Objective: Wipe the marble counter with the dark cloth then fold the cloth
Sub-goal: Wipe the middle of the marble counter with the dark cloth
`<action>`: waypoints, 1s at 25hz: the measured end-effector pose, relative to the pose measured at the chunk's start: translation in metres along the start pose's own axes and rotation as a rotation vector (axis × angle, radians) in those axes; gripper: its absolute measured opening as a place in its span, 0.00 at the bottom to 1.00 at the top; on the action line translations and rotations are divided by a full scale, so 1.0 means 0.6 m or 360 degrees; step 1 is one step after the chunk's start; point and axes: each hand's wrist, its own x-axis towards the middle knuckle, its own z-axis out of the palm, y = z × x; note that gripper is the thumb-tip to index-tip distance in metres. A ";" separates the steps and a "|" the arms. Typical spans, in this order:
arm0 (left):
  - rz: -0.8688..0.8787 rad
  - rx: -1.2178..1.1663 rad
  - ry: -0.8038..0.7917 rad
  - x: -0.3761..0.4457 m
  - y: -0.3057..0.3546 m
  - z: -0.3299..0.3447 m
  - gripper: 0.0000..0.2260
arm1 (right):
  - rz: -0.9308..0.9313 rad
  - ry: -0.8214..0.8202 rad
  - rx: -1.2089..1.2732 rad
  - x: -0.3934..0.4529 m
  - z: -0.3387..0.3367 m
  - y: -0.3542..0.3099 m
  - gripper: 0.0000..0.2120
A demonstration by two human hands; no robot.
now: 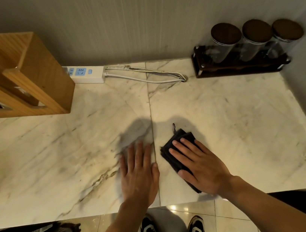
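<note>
Marble counter: right hand fingers flat on folded cloth; left hand flat, empty; power strip behind.

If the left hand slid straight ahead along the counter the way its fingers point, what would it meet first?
Probably the white cable near the wall; the marble counter ahead of the left hand looks bare until there, though depth is uncertain.

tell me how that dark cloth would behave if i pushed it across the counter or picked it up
The dark cloth looks soft, folded in layers under the right hand, so it would likely droop and unfold when lifted. It probably slides easily on the smooth marble counter. It looks light and will not roll.
</note>
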 end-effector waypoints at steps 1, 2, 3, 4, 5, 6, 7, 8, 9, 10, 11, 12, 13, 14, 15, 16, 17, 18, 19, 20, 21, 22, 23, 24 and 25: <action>0.0003 0.0011 0.0006 0.001 0.001 0.001 0.26 | 0.0002 0.0001 -0.0009 0.010 -0.002 0.008 0.28; 0.0006 0.0023 0.0009 0.001 0.002 0.002 0.26 | 0.0005 0.0006 -0.0012 0.020 -0.004 0.015 0.27; 0.0009 0.0035 0.0015 0.002 0.002 0.004 0.26 | 0.0009 0.0014 -0.0009 0.030 -0.006 0.021 0.28; 0.0012 0.0048 0.0024 0.002 0.003 0.006 0.27 | 0.0018 0.0022 0.0000 0.040 -0.007 0.026 0.28; 0.0014 0.0059 0.0031 0.001 0.003 0.006 0.27 | 0.0037 0.0027 0.0009 0.051 -0.009 0.029 0.28; 0.0013 0.0069 0.0035 0.001 0.002 0.007 0.27 | 0.0063 0.0031 0.0018 0.062 -0.011 0.033 0.28; 0.0011 0.0079 0.0034 0.001 0.002 0.007 0.27 | 0.0090 0.0037 0.0026 0.075 -0.013 0.036 0.28; 0.0009 0.0085 0.0027 0.001 0.002 0.008 0.27 | 0.0111 0.0045 0.0035 0.089 -0.015 0.039 0.28; 0.0008 0.0084 0.0018 0.002 0.001 0.008 0.27 | 0.0129 0.0054 0.0039 0.102 -0.017 0.042 0.28; 0.0008 0.0083 0.0013 0.002 0.001 0.009 0.27 | 0.0148 0.0062 0.0039 0.116 -0.019 0.045 0.29; 0.0007 0.0083 0.0008 0.003 0.000 0.009 0.27 | 0.0171 0.0069 0.0036 0.129 -0.021 0.049 0.29; 0.0006 0.0085 0.0003 0.004 0.000 0.009 0.27 | 0.0197 0.0080 0.0033 0.141 -0.023 0.052 0.29; 0.0004 0.0081 0.0002 0.005 -0.001 0.009 0.27 | 0.0224 0.0094 0.0034 0.153 -0.025 0.055 0.29; 0.0002 0.0068 0.0009 0.005 -0.001 0.010 0.27 | 0.0256 0.0104 0.0041 0.167 -0.027 0.059 0.29; 0.0008 0.0049 0.0021 0.005 -0.002 0.011 0.27 | 0.0297 0.0112 0.0057 0.181 -0.029 0.063 0.29; 0.0020 0.0032 0.0033 0.004 -0.003 0.012 0.26 | 0.0350 0.0121 0.0082 0.194 -0.030 0.066 0.29; 0.0035 0.0021 0.0043 0.003 -0.005 0.014 0.26 | 0.0414 0.0132 0.0112 0.205 -0.030 0.070 0.29; 0.0045 0.0016 0.0050 0.002 -0.008 0.015 0.26 | 0.0479 0.0145 0.0139 0.215 -0.030 0.073 0.29; 0.0051 0.0016 0.0054 0.002 -0.009 0.015 0.26 | 0.0540 0.0159 0.0161 0.223 -0.029 0.076 0.29; 0.0053 0.0019 0.0053 0.002 -0.010 0.015 0.26 | 0.0594 0.0174 0.0179 0.228 -0.029 0.078 0.29; 0.0054 0.0023 0.0050 0.002 -0.010 0.015 0.26 | 0.0646 0.0191 0.0193 0.231 -0.029 0.081 0.29; 0.0052 0.0025 0.0049 0.003 -0.010 0.015 0.26 | 0.0702 0.0215 0.0201 0.232 -0.028 0.082 0.29; 0.0051 0.0023 0.0053 0.003 -0.010 0.015 0.26 | 0.0768 0.0244 0.0208 0.232 -0.028 0.083 0.29; 0.0050 0.0021 0.0059 0.003 -0.009 0.015 0.26 | 0.0845 0.0271 0.0226 0.231 -0.027 0.083 0.29; 0.0050 0.0016 0.0068 0.002 -0.010 0.015 0.26 | 0.0927 0.0287 0.0255 0.229 -0.027 0.083 0.30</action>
